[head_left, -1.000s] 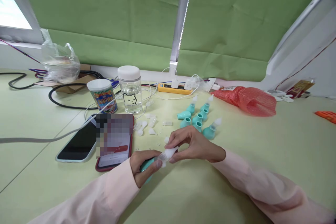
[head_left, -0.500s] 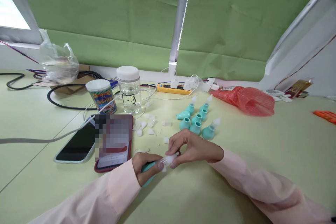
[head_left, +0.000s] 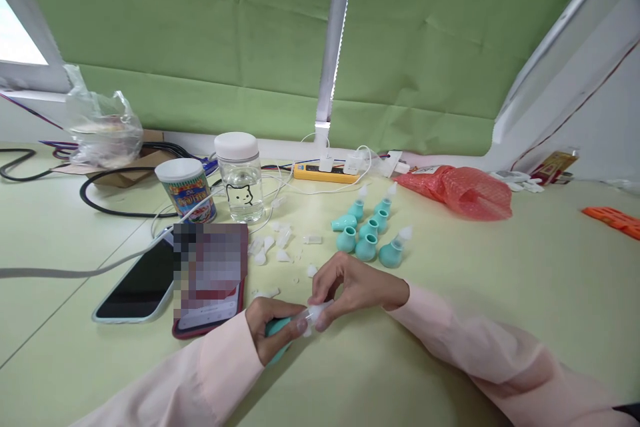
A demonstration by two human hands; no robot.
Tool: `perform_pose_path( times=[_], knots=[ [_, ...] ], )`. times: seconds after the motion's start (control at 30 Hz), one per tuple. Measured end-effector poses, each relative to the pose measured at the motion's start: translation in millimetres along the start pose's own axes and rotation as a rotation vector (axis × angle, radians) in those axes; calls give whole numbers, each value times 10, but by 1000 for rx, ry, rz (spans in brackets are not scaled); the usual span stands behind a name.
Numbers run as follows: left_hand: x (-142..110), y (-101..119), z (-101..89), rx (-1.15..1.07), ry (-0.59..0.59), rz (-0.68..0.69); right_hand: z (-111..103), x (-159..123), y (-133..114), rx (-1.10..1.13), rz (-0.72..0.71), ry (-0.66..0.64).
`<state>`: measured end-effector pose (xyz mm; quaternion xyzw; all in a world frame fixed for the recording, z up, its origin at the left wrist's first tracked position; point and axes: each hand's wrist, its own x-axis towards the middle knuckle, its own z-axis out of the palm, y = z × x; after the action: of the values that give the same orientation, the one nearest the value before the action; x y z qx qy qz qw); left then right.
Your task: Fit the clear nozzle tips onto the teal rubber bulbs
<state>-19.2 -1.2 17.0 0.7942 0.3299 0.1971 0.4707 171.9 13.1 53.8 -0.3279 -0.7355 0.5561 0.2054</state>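
My left hand is wrapped round a teal squeeze bulb, which looks like part of a nasal aspirator. A clear tube sticks out of its mouth towards the right. With thumb and fingers, my right hand pinches a whitish translucent nozzle tip at the tube's end; the fingers partly hide the joint. Beyond my right hand stand several teal bulbs, some with open mouths. One bulb with a pale tip is among them. Loose clear and white small parts lie to their left.
Two phones lie at the left, a grey cable crossing one. Behind them are a printed paper cup and a white-lidded bottle. A yellow power strip and red bubble wrap lie along the back.
The view has shifted slightly, so the scene sits a little further left. Both hands keep their hold on the bulb and the tip, with hardly any other movement.
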Motion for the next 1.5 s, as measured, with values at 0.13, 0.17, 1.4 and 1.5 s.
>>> perform_pose_path(
  times=[0.13,0.17,1.4,1.5],
  knots=[
    [-24,2,4,-2,18,15,39,13,35,58,-15,48],
    [-29,5,2,-1,21,32,53,14,40,75,-12,59],
    [-268,178,-21,177,364,168,296,33,-111,40,-224,289],
    [-272,160,25,228,454,199,369,29,-115,-31,-316,408]
  ],
)
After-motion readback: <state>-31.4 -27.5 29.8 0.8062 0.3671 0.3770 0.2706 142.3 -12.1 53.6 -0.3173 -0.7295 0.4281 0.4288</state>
